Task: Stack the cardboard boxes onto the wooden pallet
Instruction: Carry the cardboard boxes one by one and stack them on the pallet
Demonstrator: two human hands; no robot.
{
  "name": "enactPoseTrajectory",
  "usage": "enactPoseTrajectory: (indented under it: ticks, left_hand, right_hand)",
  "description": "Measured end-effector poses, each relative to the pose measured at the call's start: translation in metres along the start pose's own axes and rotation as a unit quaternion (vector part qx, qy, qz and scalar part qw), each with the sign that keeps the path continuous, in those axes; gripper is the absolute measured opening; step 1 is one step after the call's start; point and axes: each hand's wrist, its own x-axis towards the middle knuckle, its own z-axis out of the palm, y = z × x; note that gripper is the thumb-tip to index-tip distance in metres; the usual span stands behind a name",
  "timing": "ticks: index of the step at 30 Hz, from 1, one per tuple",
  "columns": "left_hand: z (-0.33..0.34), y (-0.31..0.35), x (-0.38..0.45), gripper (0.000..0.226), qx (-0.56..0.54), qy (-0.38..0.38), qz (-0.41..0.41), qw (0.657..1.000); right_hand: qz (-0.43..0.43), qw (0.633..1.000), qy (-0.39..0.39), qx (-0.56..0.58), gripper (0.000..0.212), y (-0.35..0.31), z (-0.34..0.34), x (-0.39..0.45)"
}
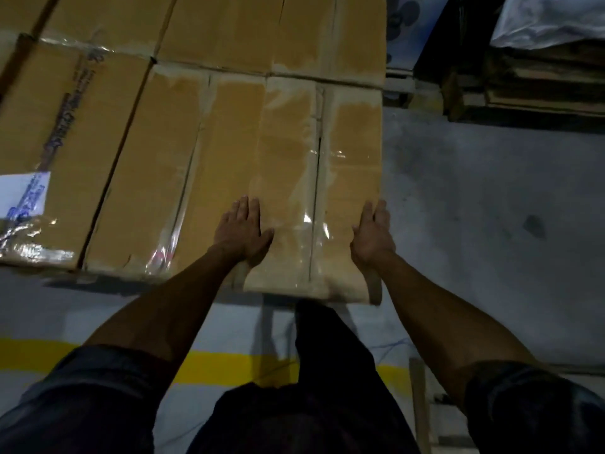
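Far left, a box with a white label point(24, 194) sits flush against its neighbour point(144, 172). Left hand point(242, 232) lies flat on the nearest cardboard box point(291, 178), fingers straight and close together, thumb out. Right hand point(373, 237) presses that box's right edge, fingers straight, together. Beyond: grey floor point(474, 198), dark pallet stack point(523, 83)
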Motion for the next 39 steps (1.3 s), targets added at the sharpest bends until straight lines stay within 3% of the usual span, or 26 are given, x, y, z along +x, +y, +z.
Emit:
enactPoseTrajectory:
  ticks: [5,11,17,22,28,39]
  left_hand:
    - [0.031,-0.019,-0.061,0.079,0.001,-0.017,0.033,0.999]
    - [0.046,-0.032,-0.088,0.09,0.034,-0.024,0.061,0.997]
    - [0.055,-0.029,-0.09,0.087,0.04,0.04,0.063,0.996]
    - [0.053,-0.028,-0.096,0.083,0.038,0.05,0.074,0.995]
    - [0.056,-0.035,-0.096,0.077,0.032,0.074,0.084,0.993]
    - [0.06,-0.04,-0.095,0.067,0.041,0.105,0.105,0.988]
  right_hand:
    - [-0.017,0.998,-0.053,-0.023,0.07,0.017,0.021,-0.061]
    - [-0.025,0.996,-0.088,0.006,0.101,0.027,0.031,-0.089]
    - [-0.031,0.996,-0.081,0.013,0.106,0.031,0.036,-0.086]
    - [-0.053,0.992,-0.104,-0.037,0.126,0.034,0.039,-0.088]
    - [-0.082,0.995,0.002,-0.064,0.106,0.04,0.05,-0.086]
    - [-0.086,0.994,0.03,-0.064,0.099,0.039,0.049,-0.086]
